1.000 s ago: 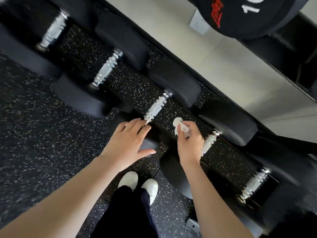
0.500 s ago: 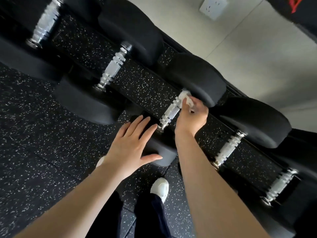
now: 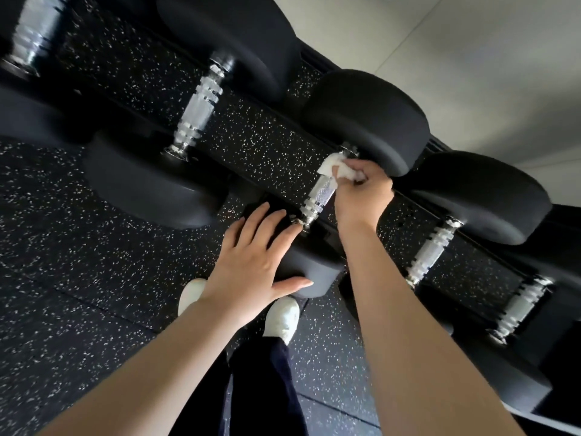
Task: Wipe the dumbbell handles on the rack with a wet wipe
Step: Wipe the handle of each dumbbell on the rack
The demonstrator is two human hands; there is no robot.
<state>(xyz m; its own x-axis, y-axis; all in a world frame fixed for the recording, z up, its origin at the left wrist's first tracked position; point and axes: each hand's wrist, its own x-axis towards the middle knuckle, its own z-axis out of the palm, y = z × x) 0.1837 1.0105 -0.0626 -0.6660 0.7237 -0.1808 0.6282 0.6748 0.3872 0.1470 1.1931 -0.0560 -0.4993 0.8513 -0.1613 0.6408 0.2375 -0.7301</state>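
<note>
Several black dumbbells with chrome handles lie side by side on a low black rack point(image 3: 440, 146). My right hand point(image 3: 361, 193) grips a crumpled white wet wipe point(image 3: 334, 166) and presses it on the far end of the middle dumbbell's handle point(image 3: 317, 199), close to its far head point(image 3: 364, 118). My left hand point(image 3: 254, 262) lies flat with fingers spread on the near head point(image 3: 311, 269) of the same dumbbell. Other handles show to the left point(image 3: 198, 111) and to the right point(image 3: 430, 253).
Black speckled rubber flooring point(image 3: 78, 262) runs under the rack and around my white shoes point(image 3: 283, 316). A pale wall point(image 3: 471, 58) stands behind the rack. Another handle point(image 3: 518, 309) lies at the far right and one point(image 3: 31, 36) at the top left.
My right hand carried the wipe from beside the handle onto its far end and now wraps it there. My left hand settled on the near head. The camera moved closer.
</note>
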